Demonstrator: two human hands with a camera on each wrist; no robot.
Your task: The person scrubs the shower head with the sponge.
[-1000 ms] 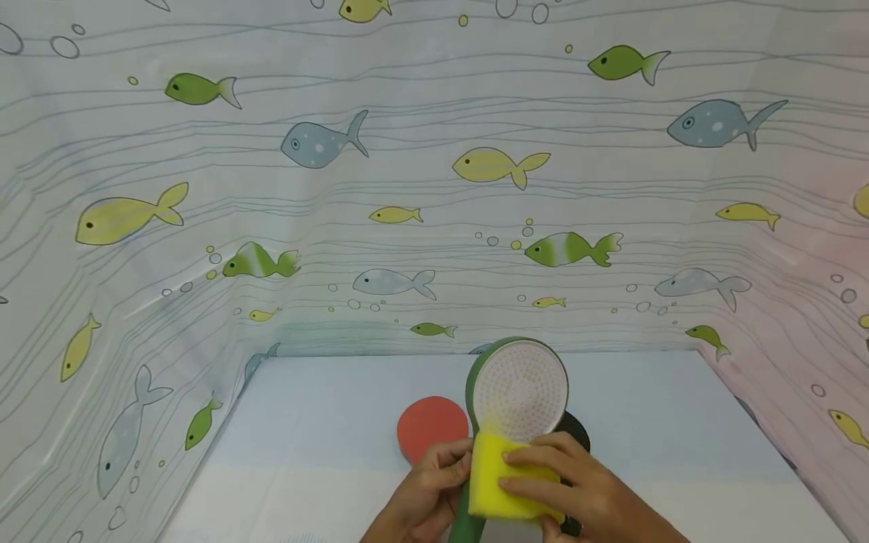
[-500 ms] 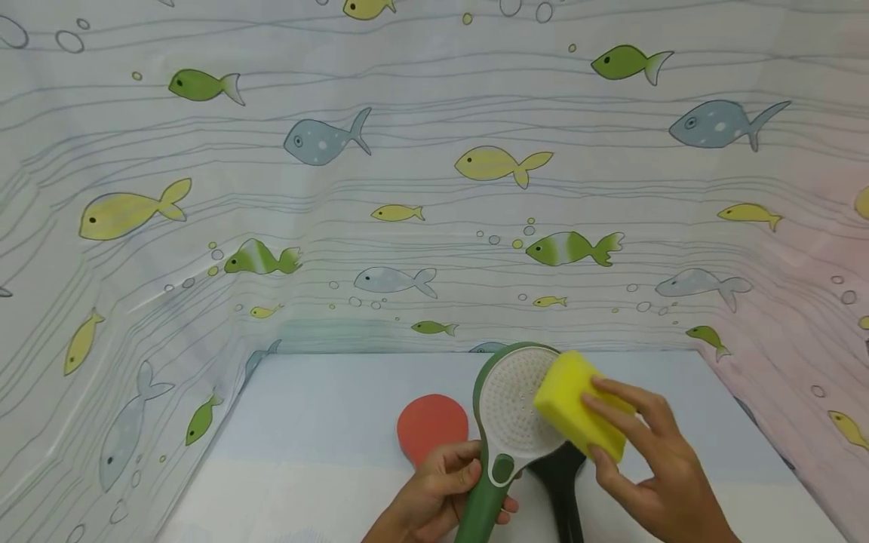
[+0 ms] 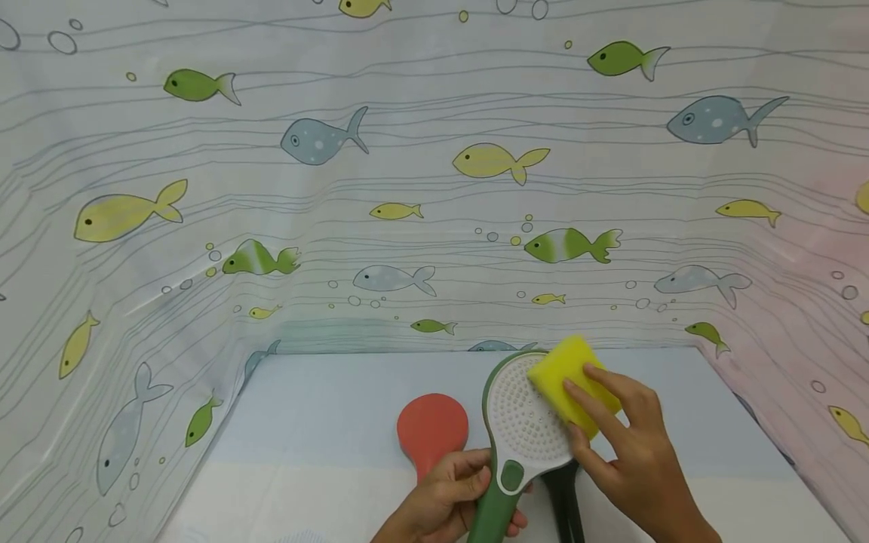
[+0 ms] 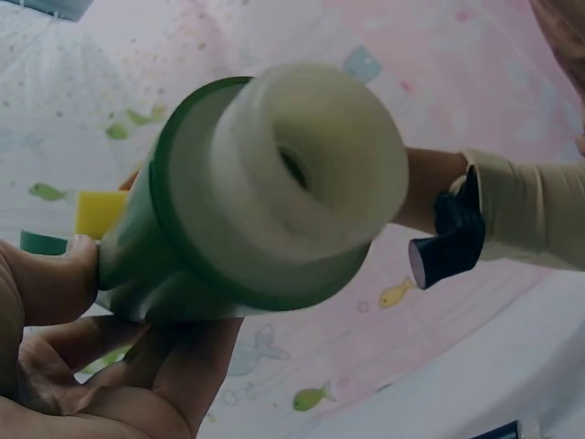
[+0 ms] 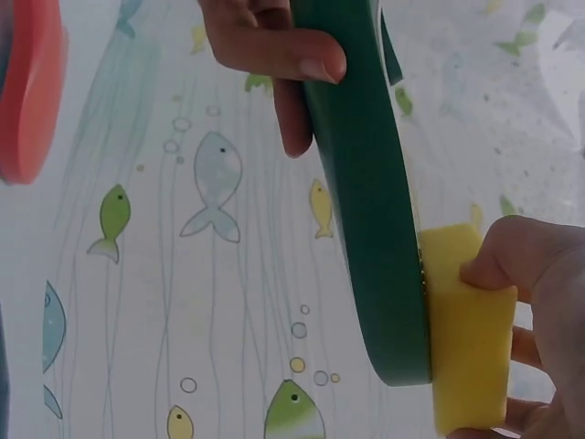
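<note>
A green shower head (image 3: 521,422) with a white dotted face is held up above the table. My left hand (image 3: 451,494) grips its green handle (image 4: 228,229) near the bottom of the head view. My right hand (image 3: 624,445) pinches a yellow sponge (image 3: 566,381) and presses it against the upper right of the white face. In the right wrist view the sponge (image 5: 471,343) lies flat against the edge of the green shower head (image 5: 366,192).
A red round paddle-shaped object (image 3: 431,427) lies on the light blue table (image 3: 326,422) left of the shower head. A dark handle (image 3: 563,498) lies beneath the head. A fish-patterned curtain (image 3: 407,188) walls in the table on three sides.
The sponge went from the lower part of the shower face up to its upper right edge. The shower head tilted slightly and shifted right.
</note>
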